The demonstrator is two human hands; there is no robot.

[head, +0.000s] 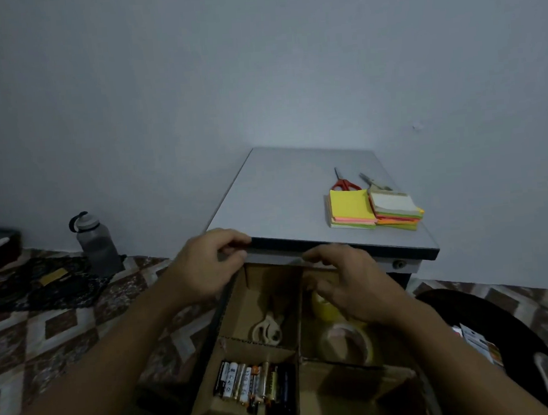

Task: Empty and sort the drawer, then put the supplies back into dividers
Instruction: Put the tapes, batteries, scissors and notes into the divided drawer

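Head view: your left hand grips the front edge of the grey cabinet top; right hand curled, grasp unclear; patterned floor, pale wall.

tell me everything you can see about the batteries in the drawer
The batteries are small cylindrical cells lying on their sides, packed side by side in a row, with a few more just nearer the camera. Their wrappers are mixed: black, white, gold and orange. The print is too blurred to read. They sit in the near-left compartment of the cardboard divider.
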